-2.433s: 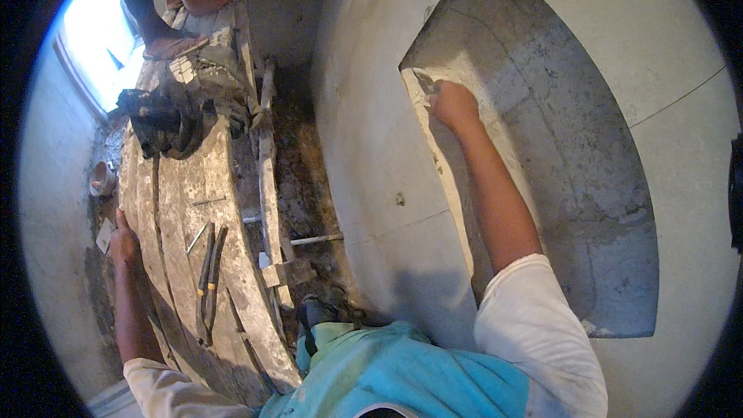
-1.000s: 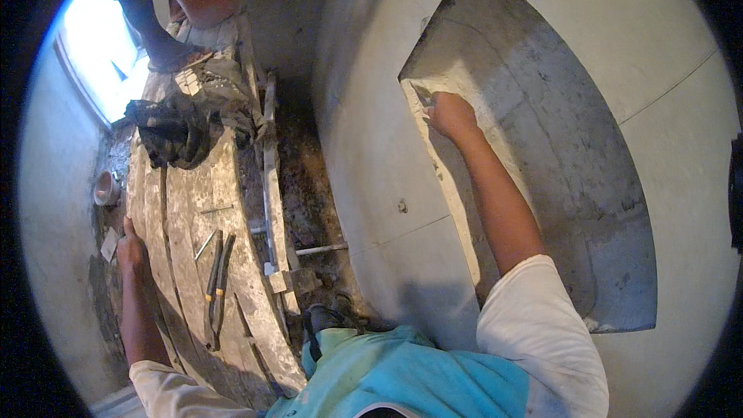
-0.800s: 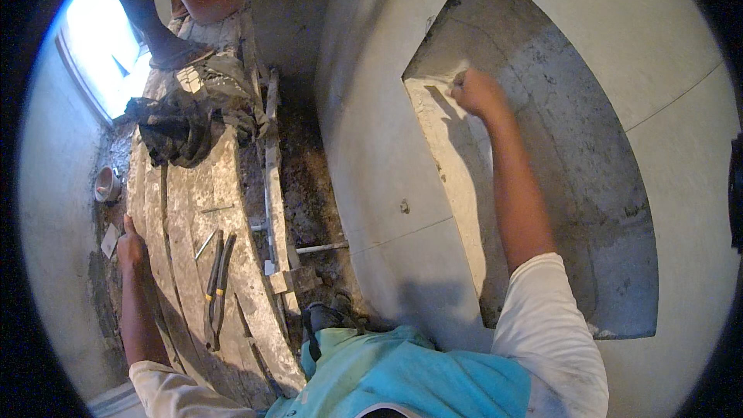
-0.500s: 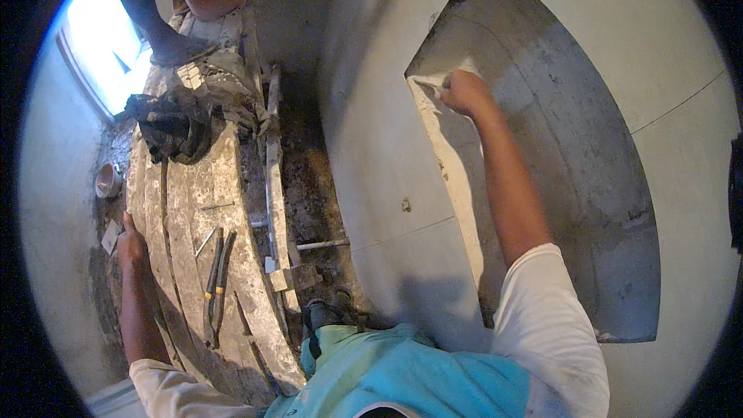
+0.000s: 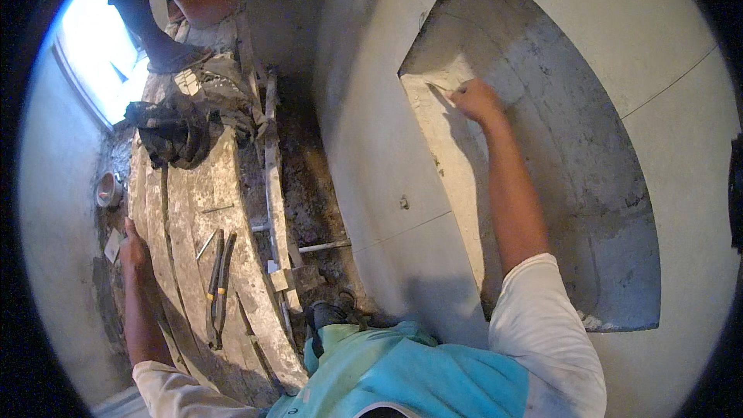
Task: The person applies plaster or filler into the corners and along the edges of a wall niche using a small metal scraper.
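Note:
My right hand (image 5: 474, 101) is closed around a thin flat tool (image 5: 439, 91), whose exact kind I cannot make out. The tool's tip is at the upper left corner of a grey recessed patch (image 5: 573, 178) in the pale wall. Light-coloured plaster (image 5: 445, 139) runs down the patch's left edge beside that hand. My left hand (image 5: 133, 251) is low at the outer edge of worn wooden planks (image 5: 186, 209), its fingers curled and one pointing up. What it grips is hidden. A small pale flat piece (image 5: 114, 246) is beside it.
Long-handled pincers (image 5: 219, 290) and thin metal rods (image 5: 207, 244) lie on the planks. Beyond are a dark crumpled cloth (image 5: 178, 128), another person's leg and foot (image 5: 174, 54), and a reddish tub (image 5: 209, 0). A small bowl (image 5: 108, 190) stands by the left wall.
My right hand has shifted slightly right and down, away from the patch's corner, and more of the tool and pale plaster shows. The left hand stays at the plank edge.

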The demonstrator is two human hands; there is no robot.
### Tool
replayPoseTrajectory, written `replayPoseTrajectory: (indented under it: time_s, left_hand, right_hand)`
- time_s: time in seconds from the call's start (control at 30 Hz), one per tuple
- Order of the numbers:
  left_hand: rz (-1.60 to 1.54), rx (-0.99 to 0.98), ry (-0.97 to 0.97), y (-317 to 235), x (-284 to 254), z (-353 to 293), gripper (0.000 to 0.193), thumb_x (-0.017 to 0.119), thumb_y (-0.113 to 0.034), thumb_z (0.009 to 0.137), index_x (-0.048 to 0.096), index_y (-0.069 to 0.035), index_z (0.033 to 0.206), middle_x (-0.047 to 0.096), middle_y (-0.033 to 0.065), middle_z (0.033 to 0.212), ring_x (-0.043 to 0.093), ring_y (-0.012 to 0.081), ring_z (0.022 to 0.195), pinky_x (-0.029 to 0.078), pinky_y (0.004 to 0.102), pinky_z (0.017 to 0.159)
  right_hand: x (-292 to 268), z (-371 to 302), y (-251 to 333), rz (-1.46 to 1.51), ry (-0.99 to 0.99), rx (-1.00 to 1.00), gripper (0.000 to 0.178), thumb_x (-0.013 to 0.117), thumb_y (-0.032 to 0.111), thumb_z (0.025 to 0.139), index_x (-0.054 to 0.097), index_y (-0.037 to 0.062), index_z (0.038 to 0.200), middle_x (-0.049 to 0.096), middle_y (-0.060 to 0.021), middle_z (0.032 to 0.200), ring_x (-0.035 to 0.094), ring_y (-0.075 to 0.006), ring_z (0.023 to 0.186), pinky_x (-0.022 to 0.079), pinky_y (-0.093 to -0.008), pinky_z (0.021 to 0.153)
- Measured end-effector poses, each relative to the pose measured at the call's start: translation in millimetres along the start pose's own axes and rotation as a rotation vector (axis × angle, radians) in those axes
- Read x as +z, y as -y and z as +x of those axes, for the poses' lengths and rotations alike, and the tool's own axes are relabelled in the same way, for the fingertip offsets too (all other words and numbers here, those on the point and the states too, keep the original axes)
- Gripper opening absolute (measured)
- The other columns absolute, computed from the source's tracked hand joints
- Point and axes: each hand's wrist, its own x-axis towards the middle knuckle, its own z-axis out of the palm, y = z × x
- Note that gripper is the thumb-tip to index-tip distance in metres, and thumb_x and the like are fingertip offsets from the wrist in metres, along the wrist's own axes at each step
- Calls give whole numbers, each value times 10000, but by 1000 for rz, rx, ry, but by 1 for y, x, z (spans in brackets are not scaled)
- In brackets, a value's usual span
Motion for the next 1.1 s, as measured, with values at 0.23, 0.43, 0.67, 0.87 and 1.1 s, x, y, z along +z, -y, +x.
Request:
replayPoseTrajectory:
  time_s: [0.23, 0.43, 0.67, 0.87, 1.1]
  left_hand:
    - [163, 120, -13, 9, 7, 11, 914, 106, -655, 848, 573, 120, 974, 575, 318, 956, 515, 421, 1015, 357, 453, 868]
    - [140, 123, -33, 27, 8, 19, 911, 111, -652, 851, 585, 123, 915, 582, 317, 917, 529, 429, 972, 361, 470, 841]
    - [234, 387, -14, 6, 12, 19, 815, 140, -611, 870, 544, 68, 1068, 575, 298, 978, 532, 408, 980, 373, 458, 832]
    - [7, 54, 77, 22, -5, 12, 862, 161, -664, 842, 525, 62, 1130, 550, 296, 1074, 487, 389, 1089, 346, 434, 898]
    - [149, 149, 30, 21, 5, 24, 868, 163, -658, 845, 553, 89, 1052, 563, 318, 993, 519, 419, 1014, 374, 447, 855]
  right_hand:
    - [-18, 20, -3, -28, -6, -31, 317, 650, 280, 695, 657, -3, 838, 626, -227, 857, 627, -335, 804, 472, -409, 711]
    - [-10, 23, 3, -236, 90, -130, 315, 635, 289, 695, 659, 2, 822, 629, -210, 858, 621, -347, 763, 475, -410, 675]
    - [7, 86, -61, -229, 128, -195, 334, 663, 254, 633, 645, -38, 794, 631, -224, 879, 627, -342, 779, 493, -412, 700]
    - [-13, 33, -2, -144, 232, -149, 327, 673, 231, 609, 650, -34, 799, 633, -222, 882, 631, -340, 763, 495, -410, 691]
    - [-26, -21, -26, -74, 281, -107, 238, 704, 200, 657, 646, -17, 735, 620, -127, 637, 550, -199, 526, 450, -376, 504]
